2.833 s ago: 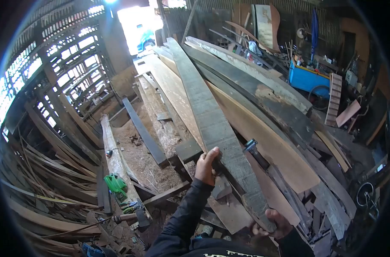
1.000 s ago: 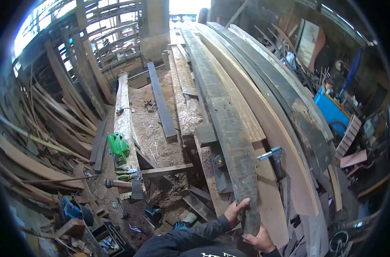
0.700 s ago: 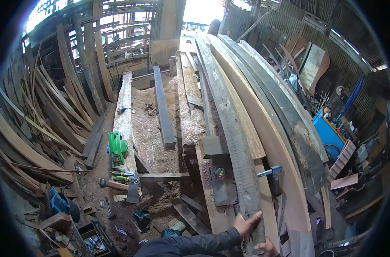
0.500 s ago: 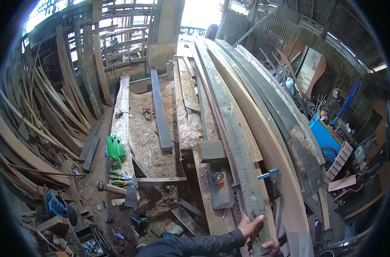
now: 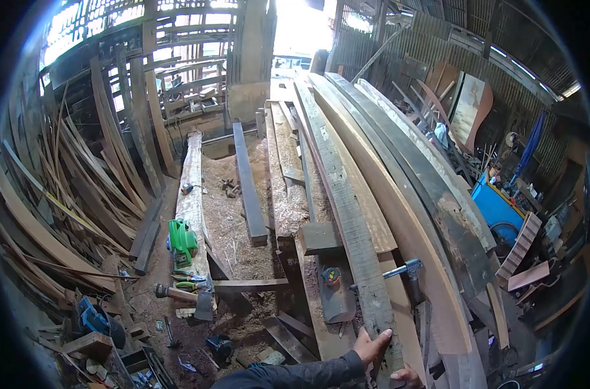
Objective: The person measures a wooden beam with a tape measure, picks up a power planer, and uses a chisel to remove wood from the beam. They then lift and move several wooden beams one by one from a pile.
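A long, grey, weathered wooden plank point(image 5: 353, 227) runs from the bottom of the view to the far doorway. My left hand point(image 5: 371, 345) grips its near end from the left, with the thumb lying over the top face and the other fingers partly hidden. On the opposite edge, lower down, my right hand point(image 5: 406, 375) is closed around the plank; only its fingers show. Just ahead of my hands a blue-grey metal bar clamp point(image 5: 403, 269) passes crosswise by the plank, which hides part of it. A tape measure point(image 5: 331, 277) rests on a dark wood block left of the plank.
Curved boards point(image 5: 411, 227) lie lengthwise on the right. A thick wood block point(image 5: 319, 238) sits left of the plank. Further left are a green power planer point(image 5: 181, 242), an adze-like tool point(image 5: 203, 305) and pliers. Leaning timber strips point(image 5: 81, 188) line the left wall.
The plank's near end has shifted left with both hands on it, exposing more of the clamp bar and the board beneath. The whole view has also moved slightly.
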